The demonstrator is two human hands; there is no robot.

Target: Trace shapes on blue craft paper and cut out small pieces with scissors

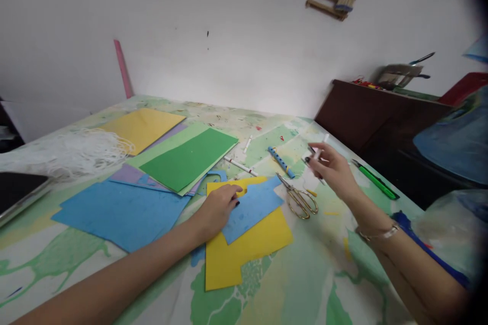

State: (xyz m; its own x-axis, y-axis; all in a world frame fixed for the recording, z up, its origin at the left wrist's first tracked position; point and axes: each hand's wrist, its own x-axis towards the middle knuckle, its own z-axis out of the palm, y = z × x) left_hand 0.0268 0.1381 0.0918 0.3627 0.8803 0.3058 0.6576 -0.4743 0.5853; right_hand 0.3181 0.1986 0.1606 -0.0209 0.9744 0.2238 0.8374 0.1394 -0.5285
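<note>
A yellow sheet (247, 253) with straight edges and a stepped notch cut from its lower side lies flat on the worktop (305, 279). On it rests a smaller, angular blue piece (253, 209), matte and faintly mottled. The left hand (218, 212) lies on both, fingers loosely bent; whether it grips an edge I cannot tell. The right hand (331, 168), raised above the worktop, holds a slim white object (317, 154) between nearly closed fingertips, its shape partly hidden. Just beside the blue piece lie metal scissors (299, 200) with rounded, gold-toned loop handles. Near them is a blue tube (281, 161) dotted with dark spots. Smooth, rectangular green sheets (190, 160) overlap farther left, near tangled white string (76, 150).
</note>
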